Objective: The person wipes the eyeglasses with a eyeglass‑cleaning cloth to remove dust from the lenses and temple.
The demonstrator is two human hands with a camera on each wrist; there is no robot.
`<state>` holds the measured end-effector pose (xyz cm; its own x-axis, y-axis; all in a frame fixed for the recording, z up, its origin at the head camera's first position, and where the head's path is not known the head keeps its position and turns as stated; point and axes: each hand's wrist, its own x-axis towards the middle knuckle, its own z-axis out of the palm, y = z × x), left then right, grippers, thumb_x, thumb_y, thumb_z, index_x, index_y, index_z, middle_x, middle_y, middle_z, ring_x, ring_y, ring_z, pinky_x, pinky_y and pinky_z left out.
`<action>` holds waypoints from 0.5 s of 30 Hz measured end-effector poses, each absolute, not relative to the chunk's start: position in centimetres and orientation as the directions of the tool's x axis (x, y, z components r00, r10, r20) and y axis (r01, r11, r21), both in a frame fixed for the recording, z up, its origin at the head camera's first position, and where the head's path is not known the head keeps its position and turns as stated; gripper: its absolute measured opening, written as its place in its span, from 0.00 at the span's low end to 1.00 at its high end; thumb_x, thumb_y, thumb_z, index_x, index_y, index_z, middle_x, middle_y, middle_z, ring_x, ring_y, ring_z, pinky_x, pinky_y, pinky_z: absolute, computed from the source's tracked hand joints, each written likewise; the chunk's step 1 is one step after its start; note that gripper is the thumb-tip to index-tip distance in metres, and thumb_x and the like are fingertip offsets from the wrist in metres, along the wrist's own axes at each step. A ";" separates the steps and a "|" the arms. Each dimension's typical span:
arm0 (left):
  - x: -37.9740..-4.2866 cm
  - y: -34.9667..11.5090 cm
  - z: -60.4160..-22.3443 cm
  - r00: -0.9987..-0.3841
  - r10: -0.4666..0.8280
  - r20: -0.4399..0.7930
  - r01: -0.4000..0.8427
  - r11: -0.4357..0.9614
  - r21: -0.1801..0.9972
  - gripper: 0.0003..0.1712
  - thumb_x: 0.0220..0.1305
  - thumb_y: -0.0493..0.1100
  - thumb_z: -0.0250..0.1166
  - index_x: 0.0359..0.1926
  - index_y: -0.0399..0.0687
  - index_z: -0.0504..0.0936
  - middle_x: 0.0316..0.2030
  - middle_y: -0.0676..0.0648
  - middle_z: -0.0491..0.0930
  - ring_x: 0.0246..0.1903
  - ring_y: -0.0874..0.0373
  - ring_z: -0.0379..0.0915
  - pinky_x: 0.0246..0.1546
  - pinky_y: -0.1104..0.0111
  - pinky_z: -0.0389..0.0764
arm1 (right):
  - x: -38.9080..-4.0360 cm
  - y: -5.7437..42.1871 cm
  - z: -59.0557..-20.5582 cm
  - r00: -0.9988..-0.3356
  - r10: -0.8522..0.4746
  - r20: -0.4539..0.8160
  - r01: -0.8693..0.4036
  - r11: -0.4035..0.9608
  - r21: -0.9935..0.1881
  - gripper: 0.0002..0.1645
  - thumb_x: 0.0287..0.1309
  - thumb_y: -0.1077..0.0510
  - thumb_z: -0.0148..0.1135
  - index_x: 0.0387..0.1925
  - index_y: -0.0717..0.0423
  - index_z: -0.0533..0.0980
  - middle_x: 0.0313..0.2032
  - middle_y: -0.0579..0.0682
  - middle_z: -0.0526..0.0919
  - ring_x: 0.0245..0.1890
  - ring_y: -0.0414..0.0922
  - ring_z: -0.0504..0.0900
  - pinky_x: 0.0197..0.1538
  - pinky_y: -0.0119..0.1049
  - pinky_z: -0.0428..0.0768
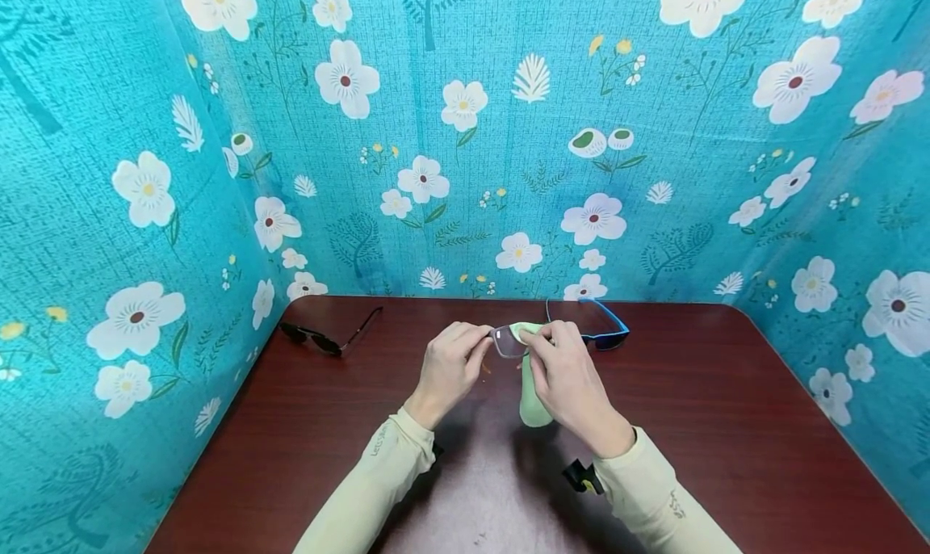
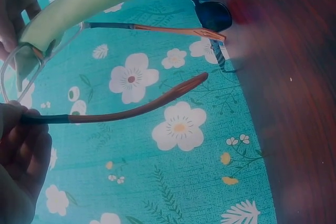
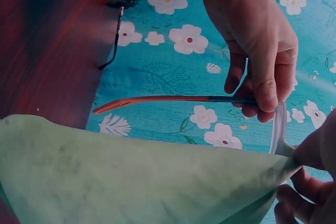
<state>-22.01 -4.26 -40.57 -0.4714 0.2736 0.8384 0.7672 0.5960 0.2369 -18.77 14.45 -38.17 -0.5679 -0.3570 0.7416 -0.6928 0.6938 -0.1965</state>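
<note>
A pair of clear-framed eyeglasses (image 1: pixel 505 344) is held up above the table between both hands. My left hand (image 1: pixel 452 368) pinches the frame at its left hinge. In the left wrist view the orange-brown temple arms (image 2: pixel 126 115) point away from the lenses, unfolded. My right hand (image 1: pixel 570 380) pinches a pale green cloth (image 1: pixel 534 400) over the other lens, thumb and fingers around lens and cloth. The rest of the cloth (image 3: pixel 131 171) hangs down from the right fingers. Most of the covered lens is hidden by cloth and fingers.
Black sunglasses (image 1: pixel 312 337) lie at the table's back left, one temple arm sticking out. Blue-framed sunglasses (image 1: pixel 609 337) rest at the back right, partly behind the right hand. A floral blue curtain (image 1: pixel 465 174) walls the dark red table (image 1: pixel 726 425) at the back and sides.
</note>
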 end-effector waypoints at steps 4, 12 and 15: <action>-22.0 -4.2 -40.6 -0.476 0.266 0.838 0.759 0.605 0.239 0.08 0.58 0.41 0.59 0.38 0.45 0.81 0.28 0.54 0.77 0.31 0.63 0.71 0.33 0.72 0.73 | -18.9 14.2 -38.4 -0.515 -0.366 0.775 -0.725 0.669 -0.166 0.15 0.51 0.67 0.51 0.40 0.62 0.78 0.39 0.55 0.74 0.42 0.52 0.69 0.43 0.43 0.67; -22.0 -4.1 -40.8 -0.456 0.243 0.856 0.742 0.635 0.215 0.08 0.57 0.40 0.60 0.38 0.44 0.81 0.28 0.53 0.77 0.30 0.62 0.71 0.32 0.73 0.73 | -18.9 13.3 -38.4 -0.380 -0.325 0.866 -0.756 0.648 -0.089 0.14 0.57 0.62 0.48 0.39 0.60 0.78 0.38 0.52 0.80 0.43 0.52 0.73 0.36 0.44 0.67; -21.9 -3.9 -40.8 -0.446 0.259 0.857 0.733 0.655 0.183 0.08 0.56 0.39 0.61 0.38 0.44 0.81 0.28 0.53 0.77 0.29 0.62 0.71 0.31 0.73 0.73 | -19.0 13.0 -38.3 -0.360 -0.296 0.885 -0.762 0.640 -0.096 0.14 0.58 0.62 0.47 0.39 0.60 0.78 0.39 0.54 0.79 0.40 0.53 0.73 0.38 0.44 0.68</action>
